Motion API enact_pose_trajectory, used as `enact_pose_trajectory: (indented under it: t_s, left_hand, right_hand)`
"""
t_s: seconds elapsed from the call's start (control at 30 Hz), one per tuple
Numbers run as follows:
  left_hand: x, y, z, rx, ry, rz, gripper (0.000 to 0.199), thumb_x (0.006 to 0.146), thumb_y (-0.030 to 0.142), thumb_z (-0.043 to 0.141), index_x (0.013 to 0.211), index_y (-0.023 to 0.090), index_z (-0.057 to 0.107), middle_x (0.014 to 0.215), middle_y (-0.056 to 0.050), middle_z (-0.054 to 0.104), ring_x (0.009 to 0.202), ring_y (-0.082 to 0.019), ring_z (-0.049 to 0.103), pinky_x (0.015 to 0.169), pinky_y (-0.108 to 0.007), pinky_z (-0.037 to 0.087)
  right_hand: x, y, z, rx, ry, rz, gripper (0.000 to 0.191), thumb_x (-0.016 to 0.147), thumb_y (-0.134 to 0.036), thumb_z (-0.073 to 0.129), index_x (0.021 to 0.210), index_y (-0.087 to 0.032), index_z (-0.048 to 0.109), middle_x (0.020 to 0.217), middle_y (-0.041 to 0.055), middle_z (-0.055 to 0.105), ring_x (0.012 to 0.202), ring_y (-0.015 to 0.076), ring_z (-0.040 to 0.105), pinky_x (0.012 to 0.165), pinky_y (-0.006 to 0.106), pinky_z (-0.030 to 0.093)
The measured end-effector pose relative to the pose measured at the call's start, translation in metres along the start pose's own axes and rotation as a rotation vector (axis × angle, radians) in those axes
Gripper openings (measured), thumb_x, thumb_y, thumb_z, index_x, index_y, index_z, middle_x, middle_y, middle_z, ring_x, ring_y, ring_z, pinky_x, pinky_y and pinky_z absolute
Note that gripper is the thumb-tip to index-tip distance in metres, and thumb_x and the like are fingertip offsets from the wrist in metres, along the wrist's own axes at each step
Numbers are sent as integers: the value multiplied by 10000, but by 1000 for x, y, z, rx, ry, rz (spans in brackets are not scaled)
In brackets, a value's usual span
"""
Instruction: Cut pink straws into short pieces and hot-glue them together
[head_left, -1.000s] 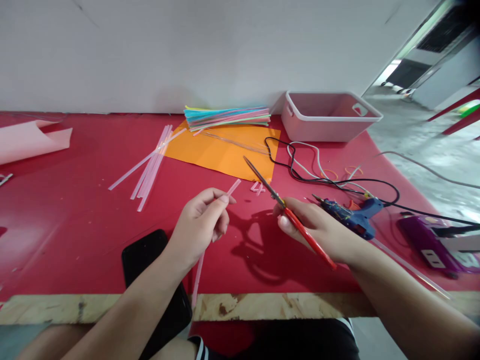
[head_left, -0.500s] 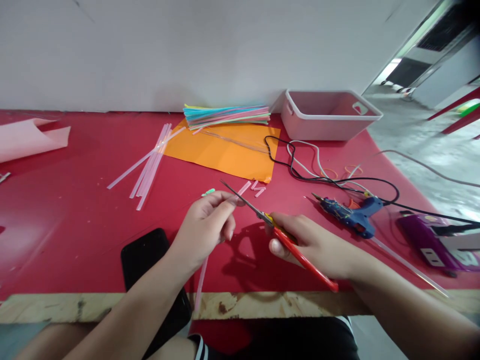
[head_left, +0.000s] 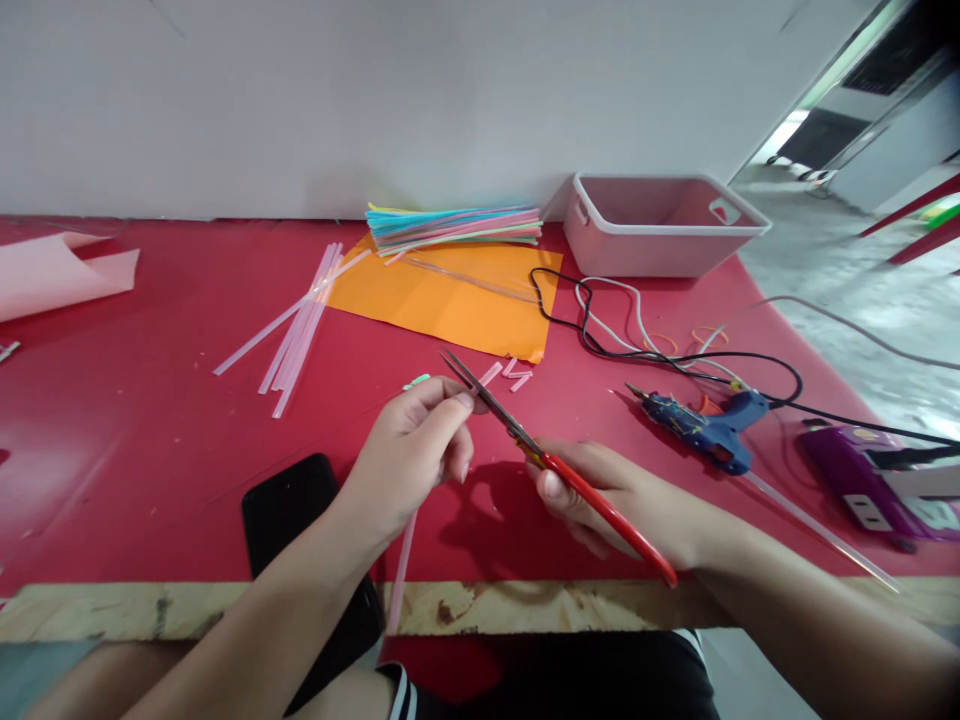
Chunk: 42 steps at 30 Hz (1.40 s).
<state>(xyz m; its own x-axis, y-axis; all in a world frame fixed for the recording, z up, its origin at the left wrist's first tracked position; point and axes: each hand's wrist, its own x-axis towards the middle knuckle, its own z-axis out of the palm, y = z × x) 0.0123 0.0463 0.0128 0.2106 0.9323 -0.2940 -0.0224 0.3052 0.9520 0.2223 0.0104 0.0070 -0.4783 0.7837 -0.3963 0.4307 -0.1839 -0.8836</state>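
Observation:
My left hand point(head_left: 420, 440) pinches a pink straw point(head_left: 403, 572), whose long end hangs down past the table's front edge. The straw's short tip sticks out beyond my fingertips, between the blades of the scissors point(head_left: 600, 505). My right hand point(head_left: 615, 500) is closed around the red and yellow handles, and the blades point up and left, slightly apart. Just beyond the blades lie several short cut pink straw pieces point(head_left: 517, 374). A small green piece point(head_left: 415, 382) rests behind my left hand.
Several pink straws point(head_left: 300, 335) lie left of an orange sheet point(head_left: 450, 305). A bundle of coloured straws point(head_left: 454, 230) and a pink basket point(head_left: 667, 250) stand by the wall. At right are a blue glue gun point(head_left: 705, 430), cables and a purple device point(head_left: 862, 480). A black phone point(head_left: 292, 500) lies near the front edge.
The scissors have turned in my right hand and their blades have come apart a little around the straw's tip. My left hand has hardly moved.

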Motion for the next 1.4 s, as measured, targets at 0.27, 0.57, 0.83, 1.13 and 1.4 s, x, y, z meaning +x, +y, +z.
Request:
enact_pose_trajectory:
  t_s: [0.27, 0.57, 0.83, 1.13, 1.4]
  left_hand:
    - [1, 0, 1, -32, -29, -7, 198, 954, 310, 557, 785, 211, 582, 417, 84, 468, 361, -58, 285, 374, -164, 201]
    - [1, -3, -1, -154, -15, -70, 185, 960, 281, 565, 810, 187, 617, 449, 92, 452, 335, -39, 283, 357, -143, 246]
    - [3, -4, -3, -143, 2, -64, 214, 954, 245, 570, 753, 186, 612, 435, 91, 449, 330, -35, 304, 347, -137, 260]
    - [3, -2, -5, -157, 29, -68, 209, 946, 212, 549, 748, 184, 609, 426, 92, 448, 316, -35, 306, 344, -143, 259]
    - [2, -2, -5, -162, -3, -28, 196, 959, 241, 575, 776, 190, 620, 431, 95, 447, 344, -40, 289, 356, -137, 275]
  right_hand:
    - [1, -1, 3, 69, 9, -33, 634, 882, -816, 495, 668, -227, 396, 531, -58, 400, 466, 81, 351, 420, 232, 263]
    - [9, 14, 2, 367, 1, 91, 676, 835, -893, 440, 746, -224, 399, 616, -78, 411, 372, 44, 369, 343, 194, 306]
    - [7, 17, 3, 439, 6, 85, 664, 826, -875, 494, 740, -225, 390, 620, -91, 369, 399, 31, 311, 361, 185, 291]
    - [14, 19, 4, 502, -65, 73, 624, 880, -855, 420, 780, -241, 360, 603, -106, 358, 361, 40, 301, 331, 184, 296]
    - [7, 17, -20, 201, -47, -61, 618, 972, -787, 279, 924, -208, 489, 784, -31, 478, 565, 85, 368, 534, 254, 337]
